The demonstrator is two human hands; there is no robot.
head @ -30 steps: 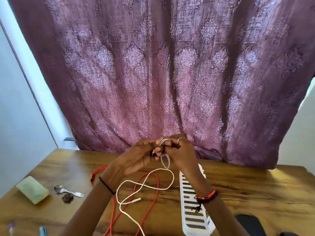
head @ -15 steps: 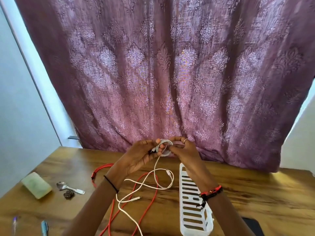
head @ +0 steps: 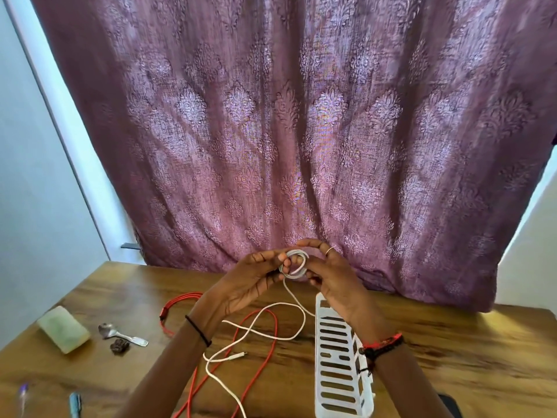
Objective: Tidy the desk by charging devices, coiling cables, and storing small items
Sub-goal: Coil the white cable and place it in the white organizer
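Observation:
Both hands are raised above the wooden desk (head: 452,351), close together. Between them is a small coil of the white cable (head: 297,260). My left hand (head: 250,282) pinches the coil's left side with thumb and fingers. My right hand (head: 334,279), with a ring on one finger, holds the coil's right side with curled fingers. The loose rest of the white cable hangs down from the coil and loops over the desk, its plug end (head: 239,355) lying near my left forearm. A red cable (head: 180,300) lies spread under it.
A white slotted plastic basket (head: 337,372) stands under my right wrist. At the left lie a pale green block (head: 63,328), a metal spoon (head: 120,334) and a small dark lump (head: 120,346). Two pens (head: 75,404) are at the bottom left. A purple curtain hangs behind.
The white coil between my hands has gained loops and less loose cable lies on the desk. Both hands stayed raised in about the same place.

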